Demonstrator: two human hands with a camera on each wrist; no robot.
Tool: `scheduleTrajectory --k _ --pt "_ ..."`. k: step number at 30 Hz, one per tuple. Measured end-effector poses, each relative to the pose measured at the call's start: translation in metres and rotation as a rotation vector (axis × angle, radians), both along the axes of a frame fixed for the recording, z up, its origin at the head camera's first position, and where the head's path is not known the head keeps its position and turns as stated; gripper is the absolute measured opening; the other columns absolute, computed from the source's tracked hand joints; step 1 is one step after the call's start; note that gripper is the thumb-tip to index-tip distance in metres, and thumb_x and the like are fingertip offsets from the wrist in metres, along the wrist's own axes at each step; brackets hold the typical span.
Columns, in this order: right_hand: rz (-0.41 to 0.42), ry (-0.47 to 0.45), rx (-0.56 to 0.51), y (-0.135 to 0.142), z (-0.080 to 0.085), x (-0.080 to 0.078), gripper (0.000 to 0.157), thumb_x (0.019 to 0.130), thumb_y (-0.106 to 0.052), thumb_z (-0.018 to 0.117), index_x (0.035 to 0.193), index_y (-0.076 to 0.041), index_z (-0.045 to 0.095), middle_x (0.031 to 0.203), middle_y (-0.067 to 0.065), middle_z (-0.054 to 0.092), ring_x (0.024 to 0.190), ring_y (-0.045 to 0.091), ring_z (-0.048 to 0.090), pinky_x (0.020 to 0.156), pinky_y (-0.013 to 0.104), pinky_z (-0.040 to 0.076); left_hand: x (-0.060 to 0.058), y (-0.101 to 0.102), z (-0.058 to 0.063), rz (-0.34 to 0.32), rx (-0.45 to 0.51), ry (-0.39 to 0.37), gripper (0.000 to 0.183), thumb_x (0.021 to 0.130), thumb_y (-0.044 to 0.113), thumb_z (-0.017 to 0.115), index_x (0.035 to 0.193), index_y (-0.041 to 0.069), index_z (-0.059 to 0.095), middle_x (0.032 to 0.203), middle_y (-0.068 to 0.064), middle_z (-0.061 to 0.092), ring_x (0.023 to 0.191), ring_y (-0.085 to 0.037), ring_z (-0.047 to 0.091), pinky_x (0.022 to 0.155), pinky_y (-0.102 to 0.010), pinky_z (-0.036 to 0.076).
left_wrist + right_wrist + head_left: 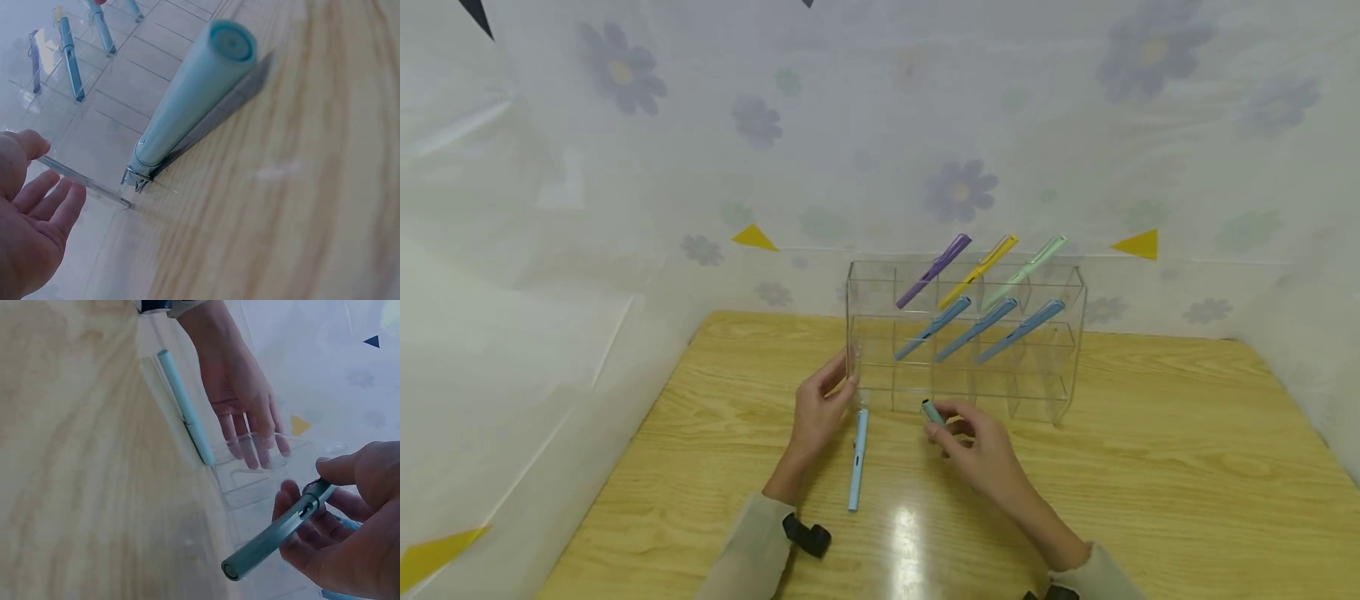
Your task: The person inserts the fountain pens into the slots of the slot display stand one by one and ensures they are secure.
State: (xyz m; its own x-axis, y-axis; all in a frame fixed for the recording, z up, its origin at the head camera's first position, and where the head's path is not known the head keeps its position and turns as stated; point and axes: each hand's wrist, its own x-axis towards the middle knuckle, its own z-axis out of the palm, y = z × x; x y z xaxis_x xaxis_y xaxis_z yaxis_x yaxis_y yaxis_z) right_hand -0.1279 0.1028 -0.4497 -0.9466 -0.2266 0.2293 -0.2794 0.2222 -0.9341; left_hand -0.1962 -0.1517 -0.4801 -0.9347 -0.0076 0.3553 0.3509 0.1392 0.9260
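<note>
A clear plastic pen rack (1077, 342) stands on the table, its left side wall pinched between the thumb and fingers of my left hand (822, 408). My right hand (981, 446) holds a dark green pen (272, 544) near its clip end, in front of the rack's lower row. In the head view most of that pen is hidden by the fingers. Between the hands, a light blue pen (858, 462) lies on the table, clip end toward the rack. The upper row holds a purple pen (934, 271), a yellow pen (977, 272) and a mint green pen (1026, 271); three blue pens (977, 330) lean in the row below.
The wooden table (1187, 467) extends on both sides of the rack. Behind it hangs a pale sheet (865, 108) printed with flowers, bearing yellow triangles (1137, 245). A black strap (807, 536) circles the left wrist.
</note>
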Motion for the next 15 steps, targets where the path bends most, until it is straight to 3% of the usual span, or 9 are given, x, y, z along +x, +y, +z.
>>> scheduleTrajectory --k 4,7,11,15 --pt "-0.061 0.029 0.021 0.006 0.009 -0.005 0.031 0.098 -0.013 0.072 0.127 -0.004 0.068 0.106 0.007 0.071 0.096 0.022 0.069 0.072 0.026 0.062 0.000 0.000 0.001 0.002 0.006 0.000 0.046 0.099 0.001 0.067 0.145 0.003 0.058 0.143 -0.018 0.058 0.128 -0.036 0.059 0.094 -0.034 0.056" --pt "-0.081 0.052 0.017 0.011 0.016 -0.009 0.036 0.098 -0.014 0.072 0.133 -0.007 0.065 0.104 0.007 0.072 0.093 0.021 0.069 0.069 0.027 0.062 0.000 0.000 0.001 0.005 0.014 -0.003 0.046 0.099 0.000 0.066 0.144 0.004 0.058 0.143 -0.018 0.058 0.128 -0.037 0.059 0.094 -0.034 0.056" --pt "-0.085 0.099 -0.041 0.016 0.026 -0.016 0.040 0.099 -0.012 0.070 0.138 -0.013 0.061 0.101 0.009 0.071 0.086 0.022 0.070 0.067 0.031 0.064 0.000 0.001 0.001 0.007 0.015 -0.015 0.047 0.098 -0.001 0.067 0.144 0.003 0.057 0.144 -0.018 0.057 0.128 -0.037 0.058 0.094 -0.034 0.056" --pt "-0.074 0.147 -0.118 0.018 0.034 -0.022 0.038 0.100 -0.006 0.068 0.137 -0.007 0.060 0.102 0.015 0.068 0.086 0.025 0.072 0.067 0.035 0.065 0.000 0.001 0.001 0.008 0.001 -0.024 0.048 0.098 -0.001 0.067 0.145 0.002 0.057 0.144 -0.018 0.057 0.128 -0.036 0.058 0.094 -0.034 0.056"
